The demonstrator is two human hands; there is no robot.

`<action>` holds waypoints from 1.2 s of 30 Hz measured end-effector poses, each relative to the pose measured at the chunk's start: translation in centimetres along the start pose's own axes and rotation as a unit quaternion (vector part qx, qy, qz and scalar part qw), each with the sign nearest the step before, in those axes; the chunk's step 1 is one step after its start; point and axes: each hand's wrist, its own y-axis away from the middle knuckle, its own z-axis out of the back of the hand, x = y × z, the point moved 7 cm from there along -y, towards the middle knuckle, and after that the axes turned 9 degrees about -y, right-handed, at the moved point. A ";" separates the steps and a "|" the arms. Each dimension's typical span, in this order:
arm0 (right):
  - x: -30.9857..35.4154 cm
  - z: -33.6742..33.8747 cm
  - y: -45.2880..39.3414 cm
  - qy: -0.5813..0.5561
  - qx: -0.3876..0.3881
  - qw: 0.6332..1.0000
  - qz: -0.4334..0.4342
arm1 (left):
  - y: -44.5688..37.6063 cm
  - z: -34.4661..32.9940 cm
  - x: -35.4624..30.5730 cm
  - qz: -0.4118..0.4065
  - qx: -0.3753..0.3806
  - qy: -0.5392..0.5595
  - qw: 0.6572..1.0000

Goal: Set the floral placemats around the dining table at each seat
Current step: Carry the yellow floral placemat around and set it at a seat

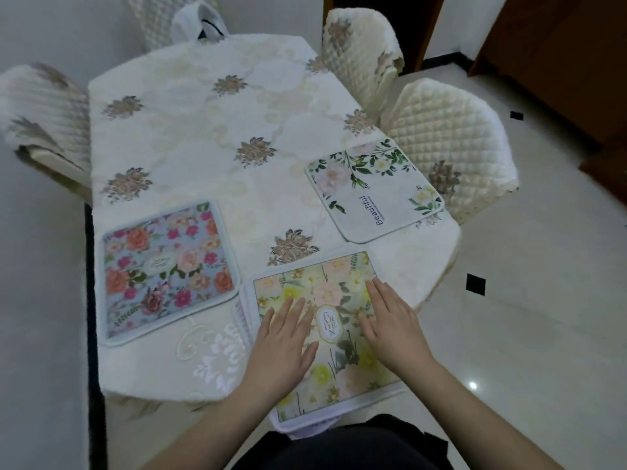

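We have both hands flat on the yellow placemat [325, 334], the one with the oval label in the middle. Our left hand [283, 347] presses its left part and our right hand [393, 329] presses its right part; the fingers of both are straight and spread, they grip nothing. This placemat lies at the near edge of the counter [203, 130], just in front of us, and its near end hangs a little over the edge. Under it we see some more edges, so it seems to sit on other mats, but we cannot tell how many.

The blue placemat [166, 269] with red and orange flowers lies on the left side of the counter, flat. The white placemat [373, 191] with the word "Beautiful" lies on the right side, in front of the quilted chair [454, 144]. The three mats are apart from each other.

We judge that the step in hand is to smooth and straighten the yellow one at the near seat. The far half of the counter has no mat yet, and chairs stand there, so the task looks about half done. The next move probably calls for lifting a spare mat from below, if there is one, and carrying it to a far seat.
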 end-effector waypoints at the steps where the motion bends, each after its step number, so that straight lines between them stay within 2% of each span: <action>1: 0.1 -0.4 -0.3 0.003 0.007 1.000 0.003 | 0.2 -0.3 0.4 0.012 0.001 0.008 1.000; 7: -0.9 -2.8 -1.8 0.039 0.055 0.997 0.026 | 0.7 -2.3 1.7 0.075 0.042 0.038 0.996; 12: -3.4 -3.9 -3.2 0.032 0.109 0.993 0.026 | 2.0 -5.5 2.4 0.133 0.112 0.049 0.984; 15: -4.6 -3.7 -4.0 0.043 0.129 0.989 0.062 | 2.6 -6.0 2.6 0.177 0.141 0.059 0.972; 21: -6.4 -4.1 -4.4 0.060 0.167 0.975 0.135 | 2.0 -5.2 2.0 0.226 0.098 0.100 0.964; 25: -6.5 -4.2 -4.7 0.051 0.168 0.971 0.163 | 1.8 -4.7 1.4 0.264 0.120 0.132 0.948; 32: -6.4 -4.3 -4.9 0.048 0.171 0.971 0.160 | 2.1 -4.6 1.0 0.335 0.119 0.172 0.919; 36: -6.1 -3.9 -4.8 0.044 0.169 0.975 0.138 | 2.3 -4.7 1.2 0.340 0.116 0.153 0.921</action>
